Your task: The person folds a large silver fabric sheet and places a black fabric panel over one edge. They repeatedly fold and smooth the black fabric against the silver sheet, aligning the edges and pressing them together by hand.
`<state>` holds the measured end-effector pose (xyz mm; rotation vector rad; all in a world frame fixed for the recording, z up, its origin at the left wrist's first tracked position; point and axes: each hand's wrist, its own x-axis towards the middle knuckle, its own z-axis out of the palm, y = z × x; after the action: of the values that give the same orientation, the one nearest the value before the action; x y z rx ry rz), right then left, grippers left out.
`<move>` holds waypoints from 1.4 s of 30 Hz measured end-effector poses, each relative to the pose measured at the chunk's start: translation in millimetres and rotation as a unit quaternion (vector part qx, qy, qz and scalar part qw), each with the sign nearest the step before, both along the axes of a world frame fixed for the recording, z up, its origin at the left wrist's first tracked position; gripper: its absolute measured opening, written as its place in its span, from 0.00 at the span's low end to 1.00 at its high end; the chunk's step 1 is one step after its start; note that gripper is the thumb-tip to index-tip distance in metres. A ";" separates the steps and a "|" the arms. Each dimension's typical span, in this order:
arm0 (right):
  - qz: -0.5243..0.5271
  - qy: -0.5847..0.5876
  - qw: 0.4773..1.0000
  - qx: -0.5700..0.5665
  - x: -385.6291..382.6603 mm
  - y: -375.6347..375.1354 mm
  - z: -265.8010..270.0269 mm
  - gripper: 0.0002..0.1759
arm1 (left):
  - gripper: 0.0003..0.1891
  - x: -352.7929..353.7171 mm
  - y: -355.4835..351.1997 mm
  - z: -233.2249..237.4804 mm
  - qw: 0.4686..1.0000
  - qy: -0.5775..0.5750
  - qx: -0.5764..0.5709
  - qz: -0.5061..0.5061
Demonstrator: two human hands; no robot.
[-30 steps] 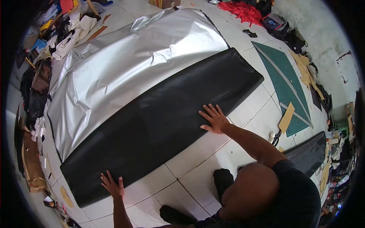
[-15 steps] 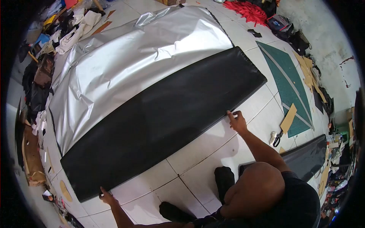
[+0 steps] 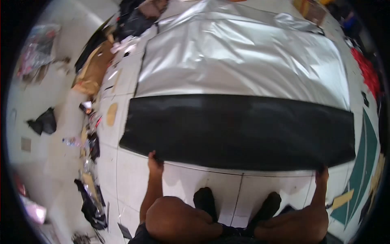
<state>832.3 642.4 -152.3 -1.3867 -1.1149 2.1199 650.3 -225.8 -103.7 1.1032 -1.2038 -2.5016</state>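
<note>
Right now, the black panel (image 3: 239, 130) is lying flat across the floor, just in front of the person's feet, and its near edge is running from hand to hand. The left hand (image 3: 154, 162) is pinching that edge near its left end, thumb showing on top. The right hand (image 3: 322, 175) is touching the same edge near the other end, but blur is hiding its fingertips — I'm not able to tell whether they are closing on it. From where I'm standing, the step in hand is looking like squaring up this edge; a good move from here is calling for 2 hands working evenly, so that the panel isn't skewing or creasing.

Along the panel's far side, the silver sheet (image 3: 243, 61) is spreading out, wrinkling in many places. Under it all, the tiled floor (image 3: 183, 179) is showing, with 2 dark-covered feet (image 3: 204, 201) pointing toward the panel. Farther out, a green mat (image 3: 359, 171) is lying to the right — a cardboard strip (image 3: 343, 199) is overlapping it — while a tan oval piece (image 3: 112, 114) is resting to the left.
</note>
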 end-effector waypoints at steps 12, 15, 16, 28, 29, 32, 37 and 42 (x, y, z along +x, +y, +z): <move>0.056 -0.214 0.971 0.090 41.3 6.5 25.6 0.17 | 0.24 36.7 -130.1 4.9 0.950 -0.166 -0.172 0.199; 0.091 -0.473 0.864 0.144 19.9 -1.0 53.1 0.24 | 0.25 37.9 -159.8 3.6 0.931 -0.200 -0.236 0.195; 0.200 -0.548 0.734 0.346 6.2 -2.3 60.8 0.22 | 0.26 39.2 -170.8 1.2 0.922 -0.219 -0.257 0.189; 0.484 -0.199 0.384 0.760 -269.0 -194.2 133.2 0.25 | 0.23 28.6 -206.6 20.6 0.855 -0.314 -0.413 0.008; 0.497 -0.186 0.388 0.754 -281.5 -203.6 133.4 0.24 | 0.23 28.8 -213.8 18.3 0.857 -0.311 -0.411 -0.026; 0.547 -0.162 0.403 0.716 -305.4 -203.1 118.0 0.19 | 0.24 32.1 -228.6 20.3 0.857 -0.312 -0.399 -0.093; 0.598 -0.155 0.440 0.652 -322.4 -185.6 99.2 0.14 | 0.28 36.7 -220.7 33.9 0.823 -0.352 -0.424 -0.140; 0.617 -0.121 0.487 0.606 -315.9 -171.4 88.2 0.12 | 0.34 56.4 -231.4 17.5 0.672 -0.411 -0.589 -0.180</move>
<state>516.4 470.9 -64.1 0.0872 -3.3304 0.6201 706.7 -457.2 -86.2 1.5307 -2.7845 -0.6052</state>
